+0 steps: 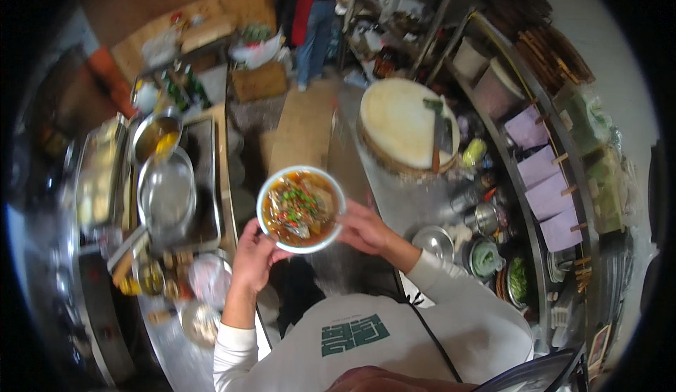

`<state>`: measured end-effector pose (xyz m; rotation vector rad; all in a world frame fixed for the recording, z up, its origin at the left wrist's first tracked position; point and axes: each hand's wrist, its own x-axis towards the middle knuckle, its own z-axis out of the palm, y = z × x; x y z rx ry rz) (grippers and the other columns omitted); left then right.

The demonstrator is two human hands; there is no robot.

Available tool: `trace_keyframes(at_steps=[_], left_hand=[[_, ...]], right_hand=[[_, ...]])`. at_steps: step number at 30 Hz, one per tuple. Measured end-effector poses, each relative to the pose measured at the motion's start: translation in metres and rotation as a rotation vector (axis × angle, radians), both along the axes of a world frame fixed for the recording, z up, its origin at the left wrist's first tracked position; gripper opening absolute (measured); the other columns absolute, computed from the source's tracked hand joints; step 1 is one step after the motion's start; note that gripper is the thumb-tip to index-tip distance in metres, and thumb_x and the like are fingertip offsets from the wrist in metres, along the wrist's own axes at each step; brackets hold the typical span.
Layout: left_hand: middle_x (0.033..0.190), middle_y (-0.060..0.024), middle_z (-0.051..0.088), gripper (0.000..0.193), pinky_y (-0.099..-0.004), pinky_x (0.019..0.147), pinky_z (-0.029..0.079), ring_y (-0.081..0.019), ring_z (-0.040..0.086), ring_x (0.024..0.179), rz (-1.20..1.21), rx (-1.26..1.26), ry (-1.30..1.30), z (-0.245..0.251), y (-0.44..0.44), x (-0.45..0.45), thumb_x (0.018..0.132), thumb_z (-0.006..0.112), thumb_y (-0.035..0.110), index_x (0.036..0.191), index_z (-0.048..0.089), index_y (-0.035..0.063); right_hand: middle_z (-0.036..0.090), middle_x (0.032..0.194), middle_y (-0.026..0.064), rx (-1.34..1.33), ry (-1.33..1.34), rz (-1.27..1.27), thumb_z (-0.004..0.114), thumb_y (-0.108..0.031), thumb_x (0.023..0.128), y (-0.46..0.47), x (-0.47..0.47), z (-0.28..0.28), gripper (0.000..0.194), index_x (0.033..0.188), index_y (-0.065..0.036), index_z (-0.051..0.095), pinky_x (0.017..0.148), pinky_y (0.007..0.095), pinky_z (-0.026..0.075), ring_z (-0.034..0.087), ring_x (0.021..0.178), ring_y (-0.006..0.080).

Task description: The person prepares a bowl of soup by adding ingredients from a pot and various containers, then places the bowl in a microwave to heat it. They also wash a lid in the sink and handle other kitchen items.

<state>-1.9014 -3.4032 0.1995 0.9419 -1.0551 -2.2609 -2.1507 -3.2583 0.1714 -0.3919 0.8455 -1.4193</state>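
Note:
A white bowl (260,202) of reddish-brown broth is held up in front of my body. Chopped green onion and red chili (298,204) lie over the food in it. My left hand (254,257) grips the bowl at its lower left, thumb near the rim. On the right side my right hand (365,228) holds the rim, its fingertips partly hidden by the bowl and blur. The bowl is roughly level, above the aisle floor.
At left, metal bowls (167,189) stand by a tray (217,223). A cleaver (442,136) lies on a round chopping block (398,120) to the right. Order slips (546,183) are clipped along a shelf edge. A person in a red apron (307,17) stands ahead in the aisle.

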Motion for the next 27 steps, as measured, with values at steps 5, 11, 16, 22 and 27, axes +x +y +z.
trace_keyframes(at_steps=[5,11,16,22,27], left_hand=[[0.124,-0.0189,0.068,0.046,-0.0406,0.085,0.068,-0.0303,0.075,0.106,-0.251,-0.067,0.094,0.014,-0.13,-0.118,0.099,0.06,-0.001,0.143,0.047,0.0004],[0.131,-0.0175,0.064,0.053,-0.046,0.096,0.064,-0.0308,0.071,0.114,-0.517,-0.022,0.081,0.045,-0.268,-0.259,0.1,0.056,-0.001,0.151,0.042,-0.0011],[0.135,-0.0158,0.062,0.05,-0.0446,0.096,0.062,-0.0284,0.07,0.114,-0.582,-0.061,0.001,0.041,-0.36,-0.381,0.099,0.054,-0.002,0.148,0.045,-0.0034],[0.136,-0.0116,0.064,0.053,-0.0438,0.097,0.061,-0.0255,0.069,0.115,-0.694,-0.105,0.041,0.036,-0.44,-0.507,0.099,0.056,-0.001,0.151,0.046,0.0023],[0.135,-0.0111,0.064,0.054,-0.0425,0.096,0.061,-0.0237,0.069,0.114,-0.756,-0.119,-0.007,0.043,-0.504,-0.61,0.101,0.057,0.003,0.153,0.045,0.0052]], right_hand=[[0.056,0.15,0.0136,-0.085,0.083,-0.282,0.052,-0.004,0.107,-0.076,-0.077,0.016,0.055,0.16,-0.007,0.037,0.107,0.0441,0.056,0.063,0.128,0.0251],[0.053,0.153,0.0154,-0.137,0.046,-0.499,0.051,-0.004,0.106,-0.17,-0.165,0.045,0.053,0.158,-0.005,0.04,0.114,0.0496,0.05,0.057,0.137,0.0301],[0.054,0.152,0.0135,-0.188,0.046,-0.616,0.05,-0.005,0.107,-0.249,-0.259,0.027,0.049,0.155,-0.006,0.042,0.114,0.0511,0.049,0.057,0.136,0.029],[0.063,0.142,0.0127,-0.199,0.025,-0.703,0.049,-0.004,0.106,-0.326,-0.37,0.009,0.043,0.15,-0.003,0.049,0.111,0.0485,0.051,0.064,0.127,0.0282],[0.061,0.145,0.0156,-0.153,0.053,-0.803,0.049,-0.001,0.105,-0.386,-0.457,0.023,0.043,0.148,0.0,0.051,0.114,0.0499,0.048,0.061,0.132,0.0294]])
